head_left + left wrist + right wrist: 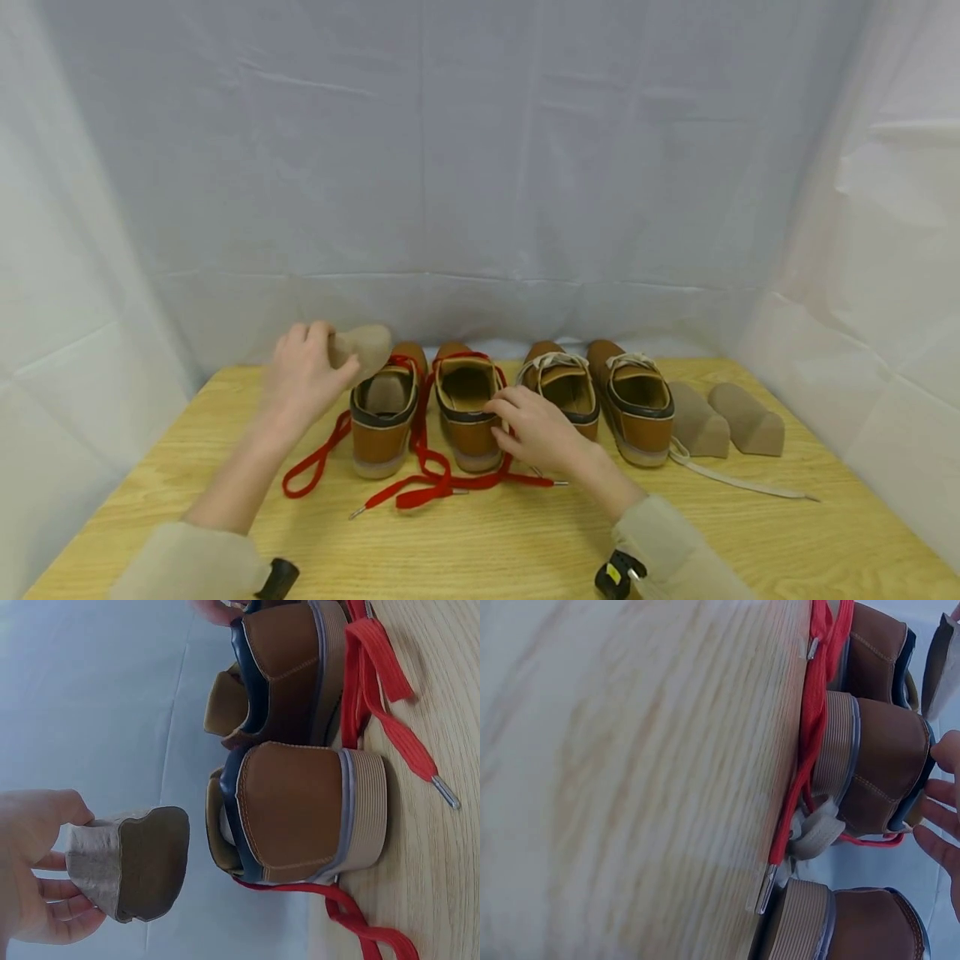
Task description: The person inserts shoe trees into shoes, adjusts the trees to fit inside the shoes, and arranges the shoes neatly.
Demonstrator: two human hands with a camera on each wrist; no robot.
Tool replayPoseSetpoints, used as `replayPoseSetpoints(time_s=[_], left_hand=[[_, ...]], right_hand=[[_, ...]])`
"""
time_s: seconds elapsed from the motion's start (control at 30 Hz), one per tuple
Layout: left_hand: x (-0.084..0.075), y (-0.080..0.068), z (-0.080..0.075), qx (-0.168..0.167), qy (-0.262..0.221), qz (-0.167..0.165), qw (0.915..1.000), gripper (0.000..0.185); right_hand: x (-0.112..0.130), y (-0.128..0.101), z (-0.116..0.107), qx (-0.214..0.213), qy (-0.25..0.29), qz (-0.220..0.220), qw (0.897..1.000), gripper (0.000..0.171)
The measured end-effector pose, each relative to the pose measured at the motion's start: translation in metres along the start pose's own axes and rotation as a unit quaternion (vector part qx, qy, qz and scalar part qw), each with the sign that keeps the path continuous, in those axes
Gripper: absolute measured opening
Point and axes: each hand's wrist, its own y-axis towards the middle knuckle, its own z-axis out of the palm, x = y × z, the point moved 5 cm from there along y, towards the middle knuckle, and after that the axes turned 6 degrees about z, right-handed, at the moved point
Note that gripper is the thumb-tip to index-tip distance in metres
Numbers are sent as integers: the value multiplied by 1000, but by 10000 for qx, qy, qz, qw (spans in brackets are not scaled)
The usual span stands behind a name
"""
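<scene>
Four brown shoes stand in a row with their heels toward me. My left hand [315, 367] holds a beige shoe insert [365, 346] just above the leftmost red-laced shoe [382, 417]; the left wrist view shows the insert [142, 862] pinched between thumb and fingers, clear of the shoe heel [292, 814]. My right hand [517, 417] rests with relaxed fingers [939, 817] against the collar of the second red-laced shoe [467, 408], seen from behind in the right wrist view [877, 772]. Loose red laces [420, 487] trail over the table.
Two shoes with cream laces [633, 400] stand to the right, one cream lace [742, 482] running across the wooden table [750, 542]. Two more beige inserts [746, 421] lie at the right end. White sheeting [480, 167] closes in the back and sides.
</scene>
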Motion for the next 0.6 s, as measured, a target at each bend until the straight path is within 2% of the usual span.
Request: replayPoseSetpoints(time_s=[0.27,0.6], left_hand=[[-21,0,0,-30,-174,178,9997,44],[-45,-3,0,-115,-174,579,9981,41]], right_hand=[[-4,0,2,125,-140,-4,9998,24],[-1,-1,3,-35,-401,-350,9986,30]])
